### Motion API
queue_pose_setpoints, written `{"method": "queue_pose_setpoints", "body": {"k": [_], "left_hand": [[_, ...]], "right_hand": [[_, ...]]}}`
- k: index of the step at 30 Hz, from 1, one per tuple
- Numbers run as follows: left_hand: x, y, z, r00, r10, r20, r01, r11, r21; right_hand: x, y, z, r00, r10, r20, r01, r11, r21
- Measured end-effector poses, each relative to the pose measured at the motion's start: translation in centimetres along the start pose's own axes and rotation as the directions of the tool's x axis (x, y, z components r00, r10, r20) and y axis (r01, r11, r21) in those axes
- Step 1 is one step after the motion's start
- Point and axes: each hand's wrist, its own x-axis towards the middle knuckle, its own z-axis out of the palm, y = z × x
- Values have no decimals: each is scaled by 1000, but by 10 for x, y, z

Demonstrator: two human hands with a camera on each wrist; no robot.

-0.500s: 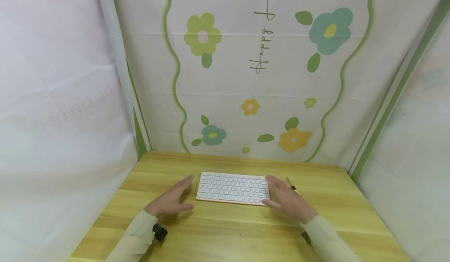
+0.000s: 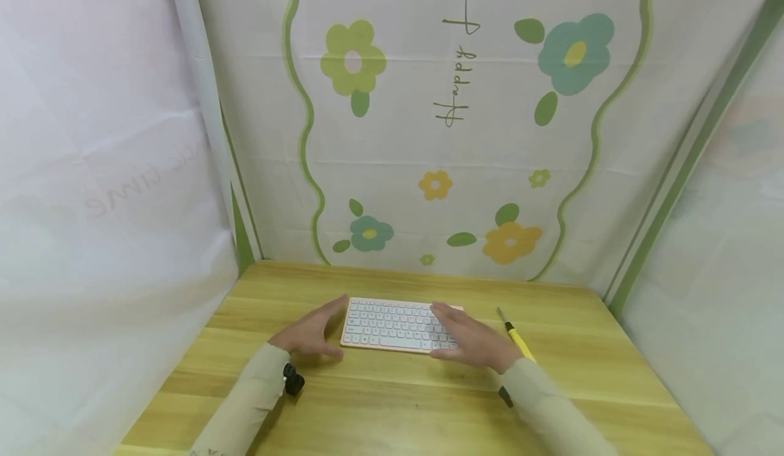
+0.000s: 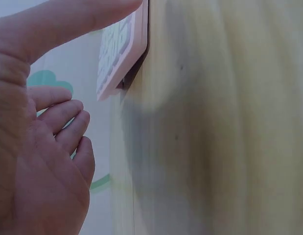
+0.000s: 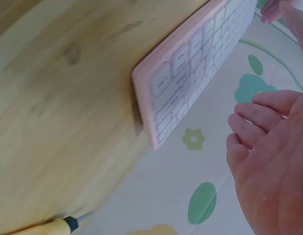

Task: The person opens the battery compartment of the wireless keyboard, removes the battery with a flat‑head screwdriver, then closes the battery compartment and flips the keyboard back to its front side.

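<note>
We see the left hand [image 2: 311, 333] just beside the compact keyboard [image 2: 386, 324], the right hand [image 2: 476, 342] above it, thumbs and fingers apart.

Pink-edged white keyboard [image 2: 388, 324] on table [image 2: 380, 408]

Keyboard [image 2: 388, 325] by the left fingers [image 2: 331, 307]: white keys, pink casing. Tool [image 2: 518, 340] right of the right fingers [image 2: 451, 314]: yellow handle, black collar. Table [image 2: 380, 415] beneath both: yellow-brown wood grain. Cloth [image 2: 392, 136] beyond them: white, with green, teal and orange flowers.
</note>
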Motion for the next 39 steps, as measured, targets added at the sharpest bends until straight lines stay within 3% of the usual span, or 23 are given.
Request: {"method": "queue_pose_setpoints", "body": {"k": [9,23,31,39], "left_hand": [[19,-3,-4,997,-52,50,52,999,10],[33,-2,-5,990,-119,77,119,993,4],[34,-5,-6,991,-123,59,124,992,-11],[36,-8,-2,995,-95,42,98,991,-88]], "right_hand": [[27,-18,-2,998,-19,54,18,1000,8],[67,-43,-3,994,-5,111,4,1000,8],[84,-50,4,989,-7,146,1,999,45],[100,-57,6,987,-1,161,-14,995,96]]}}
